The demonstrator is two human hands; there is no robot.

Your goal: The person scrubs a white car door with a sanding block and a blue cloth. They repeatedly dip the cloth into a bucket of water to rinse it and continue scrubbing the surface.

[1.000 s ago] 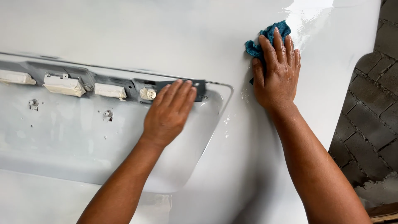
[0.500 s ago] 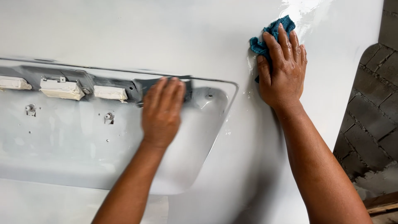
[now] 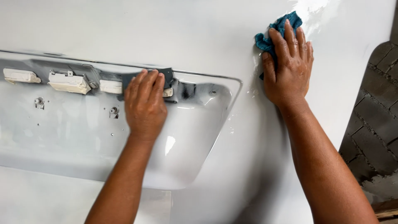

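There was one white car panel (image 3: 199, 37) with one sunken recess (image 3: 83, 149). Along the top of the recess sat three whitish light housings (image 3: 68, 82), and below them two small bolts (image 3: 39, 101). There was one dark grey sanding sheet (image 3: 166, 74) and one blue cloth (image 3: 282, 25). The left hand (image 3: 145, 105) lay flat with straight fingers, pressing the sheet on the upper edge of the recess. The right hand (image 3: 288, 66) was also open and flat, holding the cloth against the panel, well apart from the left. Grey paving stones (image 3: 375, 120) showed at the right.
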